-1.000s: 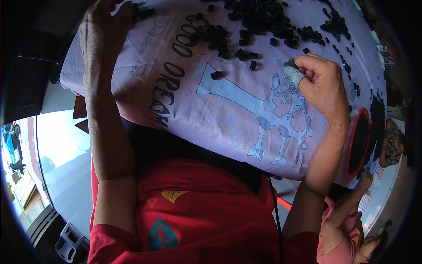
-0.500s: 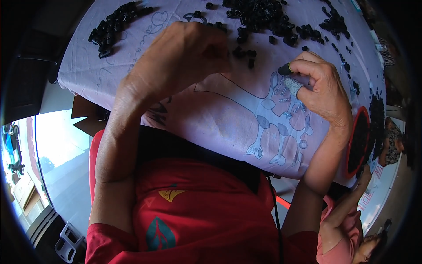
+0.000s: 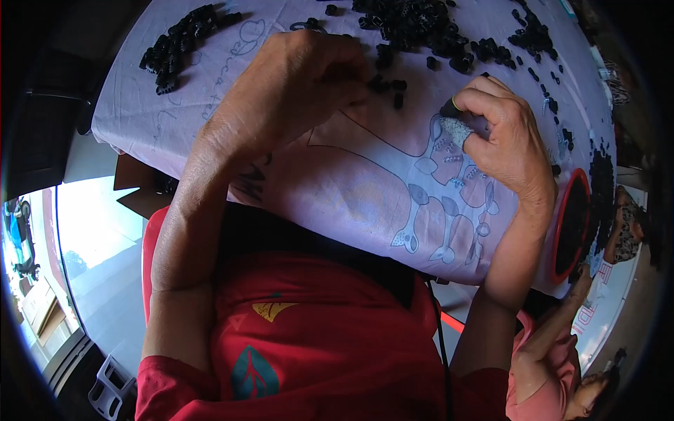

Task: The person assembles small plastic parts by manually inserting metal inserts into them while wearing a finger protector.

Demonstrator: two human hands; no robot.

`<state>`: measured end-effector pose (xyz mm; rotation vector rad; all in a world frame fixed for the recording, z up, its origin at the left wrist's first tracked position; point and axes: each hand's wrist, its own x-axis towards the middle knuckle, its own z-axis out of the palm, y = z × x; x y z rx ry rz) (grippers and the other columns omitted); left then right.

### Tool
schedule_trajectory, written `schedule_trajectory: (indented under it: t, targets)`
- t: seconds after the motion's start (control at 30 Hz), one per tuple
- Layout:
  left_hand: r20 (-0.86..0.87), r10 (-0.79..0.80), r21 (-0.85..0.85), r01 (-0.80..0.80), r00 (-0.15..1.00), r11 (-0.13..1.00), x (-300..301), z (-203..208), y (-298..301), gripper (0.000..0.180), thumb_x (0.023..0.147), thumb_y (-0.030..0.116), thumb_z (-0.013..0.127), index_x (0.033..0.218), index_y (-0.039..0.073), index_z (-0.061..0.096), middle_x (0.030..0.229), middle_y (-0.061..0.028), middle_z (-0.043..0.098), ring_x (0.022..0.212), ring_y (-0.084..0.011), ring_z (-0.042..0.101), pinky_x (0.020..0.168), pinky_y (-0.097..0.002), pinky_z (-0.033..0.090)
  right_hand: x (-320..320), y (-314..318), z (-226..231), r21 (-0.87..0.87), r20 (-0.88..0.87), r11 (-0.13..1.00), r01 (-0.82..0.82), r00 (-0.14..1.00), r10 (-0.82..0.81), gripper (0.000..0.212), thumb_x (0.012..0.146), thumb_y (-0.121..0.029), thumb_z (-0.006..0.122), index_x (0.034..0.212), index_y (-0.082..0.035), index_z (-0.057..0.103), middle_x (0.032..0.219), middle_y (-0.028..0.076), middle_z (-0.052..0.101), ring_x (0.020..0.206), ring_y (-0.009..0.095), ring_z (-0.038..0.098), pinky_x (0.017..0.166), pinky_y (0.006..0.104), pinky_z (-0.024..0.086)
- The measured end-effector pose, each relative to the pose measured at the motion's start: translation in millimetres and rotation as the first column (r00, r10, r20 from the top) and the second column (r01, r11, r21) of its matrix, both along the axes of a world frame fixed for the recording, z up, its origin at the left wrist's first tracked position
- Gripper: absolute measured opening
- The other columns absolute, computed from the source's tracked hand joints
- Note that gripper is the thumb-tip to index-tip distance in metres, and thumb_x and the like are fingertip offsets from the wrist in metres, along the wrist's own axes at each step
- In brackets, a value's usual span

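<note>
Small black ribbed parts lie in a large heap (image 3: pixel 407 24) at the far middle of the cloth-covered table. My left hand (image 3: pixel 302 81) is curled just short of that heap, palm turned inward. Its fingertips are in shadow, and whatever they hold is hidden. A few loose black parts (image 3: pixel 388 86) lie beside its fingers. Over the printed drawing on the cloth, my right hand (image 3: pixel 502 133) is closed in a pinch. Its thumb wears a whitish wrap (image 3: pixel 456 132), its forefinger a black tip cover (image 3: pixel 449 109). Anything between them is too small to make out.
A second group of black parts (image 3: pixel 175 52) lies at the far left, another (image 3: pixel 537 38) at the far right. Near the right edge stands a red-rimmed round tray (image 3: pixel 584 189) of dark pieces. Another person's arm (image 3: pixel 554 326) reaches in beside it.
My right hand has drawn slightly to the left, still pinched. My left hand has shifted only a little and stays curled. The heaps look the same.
</note>
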<state>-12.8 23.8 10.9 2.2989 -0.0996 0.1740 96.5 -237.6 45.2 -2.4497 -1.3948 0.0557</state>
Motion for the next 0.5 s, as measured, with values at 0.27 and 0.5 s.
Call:
schedule_trajectory:
  t: [0.27, 0.5]
  targets:
    - [0.23, 0.0, 0.061, -0.015, 0.973, 0.998, 2, -1, -25, 0.024, 0.087, 0.005, 0.071, 0.112, 0.005, 0.073, 0.097, -0.0096, 0.073, 0.084, -0.0199, 0.072, 0.076, -0.031, 0.057, -4, 6, -5, 0.075, 0.074, 0.997, -0.006, 0.997, 0.0, 0.024, 0.074, 0.005, 0.066, 0.098, 0.001, 0.065, 0.087, 0.013, 0.066, 0.079, 0.032, 0.065, 0.073, 0.0396, 0.053]
    - [0.19, 0.021, 0.049, -0.03, 0.982, 0.998, 6, -9, -29, 0.023, 0.085, 0.008, 0.073, 0.108, 0.004, 0.073, 0.099, -0.0114, 0.069, 0.085, -0.0245, 0.071, 0.073, -0.033, 0.057, -11, 18, -11, 0.207, 0.023, 0.977, 0.045, 0.998, -0.051, 0.025, 0.075, 0.005, 0.068, 0.1, 0.0, 0.065, 0.087, 0.014, 0.068, 0.08, 0.032, 0.067, 0.074, 0.0382, 0.055]
